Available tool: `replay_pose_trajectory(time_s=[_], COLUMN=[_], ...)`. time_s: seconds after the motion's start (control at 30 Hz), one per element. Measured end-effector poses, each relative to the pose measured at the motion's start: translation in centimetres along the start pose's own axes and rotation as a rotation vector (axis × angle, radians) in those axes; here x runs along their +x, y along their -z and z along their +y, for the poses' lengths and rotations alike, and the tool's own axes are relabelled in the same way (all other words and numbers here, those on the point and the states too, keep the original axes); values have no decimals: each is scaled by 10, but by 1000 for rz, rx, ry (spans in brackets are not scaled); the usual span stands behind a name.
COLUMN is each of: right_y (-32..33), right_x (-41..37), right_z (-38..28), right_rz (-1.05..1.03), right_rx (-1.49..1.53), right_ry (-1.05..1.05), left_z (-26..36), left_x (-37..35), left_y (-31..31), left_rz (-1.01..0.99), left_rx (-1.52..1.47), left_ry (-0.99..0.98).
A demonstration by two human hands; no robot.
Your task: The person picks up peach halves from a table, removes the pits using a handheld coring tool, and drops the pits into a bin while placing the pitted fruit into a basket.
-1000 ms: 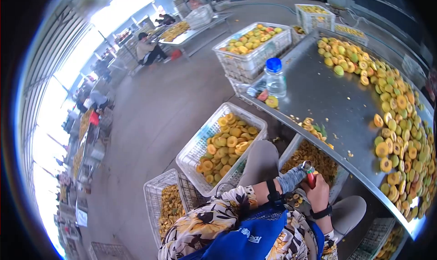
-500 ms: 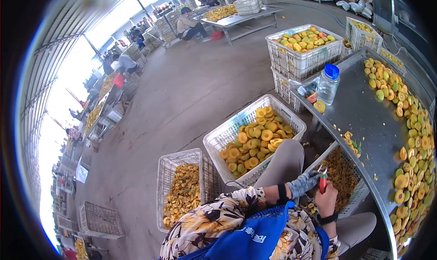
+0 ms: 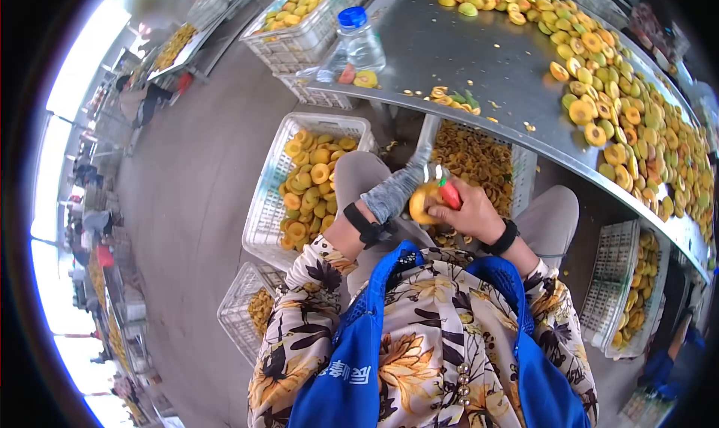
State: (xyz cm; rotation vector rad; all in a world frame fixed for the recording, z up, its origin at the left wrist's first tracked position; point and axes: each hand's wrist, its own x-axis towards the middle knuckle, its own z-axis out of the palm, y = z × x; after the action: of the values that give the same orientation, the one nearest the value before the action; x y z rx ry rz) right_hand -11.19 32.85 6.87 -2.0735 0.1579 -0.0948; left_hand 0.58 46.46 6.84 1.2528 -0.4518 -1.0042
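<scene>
The right hand [image 3: 473, 212] clenches a smooth red-handled tool [image 3: 450, 193], thumb against a round yellow fruit [image 3: 425, 202] beside the grey knit-gloved left hand [image 3: 401, 188], whose finger closure I cannot tell. White Chinese characters mark the blue apron [image 3: 329, 398]

At the top centre we see a blue-capped clear bottle [image 3: 362, 47], and toward the upper left, a person [image 3: 135, 101] near a red object [image 3: 184, 82].
</scene>
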Motion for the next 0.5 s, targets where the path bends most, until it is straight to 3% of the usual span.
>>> replay_pose_trajectory(time_s=[0.03,0.1,0.13,0.17,0.2,0.23,0.27,0.33,0.4,0.5], right_y=[1,3,8,10,11,-2,2,-8,1,6], right_x=[-2,-3,-3,-5,-5,-1,-2,-5,-12,-16], right_z=[8,24,24,22,20,34,30,32,31,42], right_rz=[20,390,416,394,364,515,485,542,478,478], right_rx=[3,203,206,439,674,582,370,354,301,-67], right_ry=[-12,20,14,-158,-328,-172,-193,-59,-34,212], left_z=[-21,1,3,-5,-21,-35,-49,-65,-63,-58], left_x=[15,14,11,15,24,34,48,70,67,71], left_y=[19,-15,-24,-34,-46,-50,-40,-27,-30,-29], left_rz=[-49,-46,-40,-59,68,192,175,184,278,352], left_rx=[-124,-137,-142,-130,-17,92,94,-449,-451,-495], left_ry=[270,128,72,85,-135,-359,-351,-109,-74,8])
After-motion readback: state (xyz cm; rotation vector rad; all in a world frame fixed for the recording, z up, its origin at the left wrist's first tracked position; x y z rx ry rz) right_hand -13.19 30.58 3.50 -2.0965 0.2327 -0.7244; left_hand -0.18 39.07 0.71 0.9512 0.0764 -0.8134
